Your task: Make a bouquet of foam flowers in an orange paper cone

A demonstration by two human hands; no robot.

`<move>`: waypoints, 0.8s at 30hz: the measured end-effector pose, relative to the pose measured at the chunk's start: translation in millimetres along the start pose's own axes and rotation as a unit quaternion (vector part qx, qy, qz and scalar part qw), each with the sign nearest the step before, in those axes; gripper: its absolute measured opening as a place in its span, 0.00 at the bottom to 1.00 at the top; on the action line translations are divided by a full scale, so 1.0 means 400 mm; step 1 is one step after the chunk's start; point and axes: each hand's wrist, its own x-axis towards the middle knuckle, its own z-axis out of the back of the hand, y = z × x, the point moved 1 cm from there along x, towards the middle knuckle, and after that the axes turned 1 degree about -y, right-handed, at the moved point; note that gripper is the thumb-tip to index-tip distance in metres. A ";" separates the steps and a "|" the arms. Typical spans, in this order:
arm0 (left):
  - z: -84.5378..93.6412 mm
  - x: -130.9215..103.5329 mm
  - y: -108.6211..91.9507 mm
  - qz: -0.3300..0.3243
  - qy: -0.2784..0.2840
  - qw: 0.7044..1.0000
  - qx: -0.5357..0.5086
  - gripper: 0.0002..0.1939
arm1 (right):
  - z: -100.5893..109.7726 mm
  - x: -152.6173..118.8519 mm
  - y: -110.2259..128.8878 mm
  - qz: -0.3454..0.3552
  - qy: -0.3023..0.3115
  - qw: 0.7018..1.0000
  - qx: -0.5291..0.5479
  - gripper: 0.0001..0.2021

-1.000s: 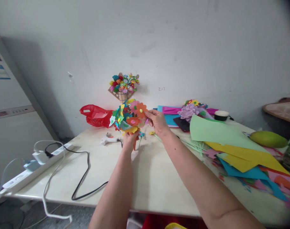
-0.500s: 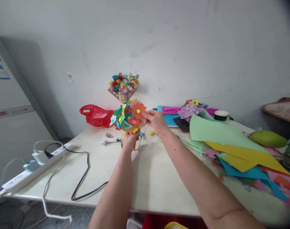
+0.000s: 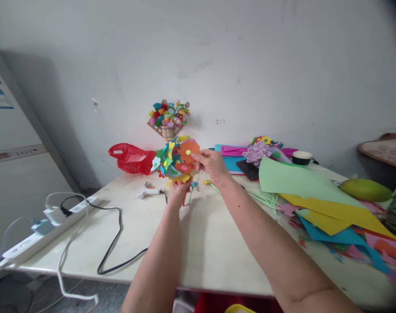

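Note:
A bouquet of colourful foam flowers (image 3: 167, 158) is held up over the table. My left hand (image 3: 179, 190) is closed round its stems just below the blooms, and the stem ends show beneath it. At the bouquet's right side, my right hand (image 3: 211, 164) pinches the edge of a large orange flower (image 3: 188, 151) that has a yellow centre. Below that one is a second orange flower with a pink centre (image 3: 184, 168).
A white glue gun (image 3: 148, 191) lies left of the bouquet, near a red plastic bag (image 3: 131, 158). A power strip (image 3: 54, 228) with cables runs along the left edge. Coloured sheets (image 3: 315, 191), a phone (image 3: 248, 169) and a green fruit (image 3: 366, 190) are on the right.
The bouquet has turned slightly. My right thumb has moved a little left, farther over the large orange flower. My left hand keeps its hold on the stems.

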 end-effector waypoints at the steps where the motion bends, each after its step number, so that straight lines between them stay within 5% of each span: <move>1: -0.002 -0.002 -0.003 0.000 0.002 1.000 -0.001 0.20 | -0.002 -0.002 0.003 0.003 -0.001 1.000 0.003 0.21; 19: 0.004 0.005 0.005 -0.024 0.005 0.999 -0.024 0.17 | 0.011 0.001 -0.007 -0.053 -0.011 0.998 0.027 0.21; 24: 0.004 0.002 0.004 -0.019 0.013 0.999 -0.024 0.17 | 0.002 -0.004 0.013 -0.016 -0.051 0.998 0.033 0.20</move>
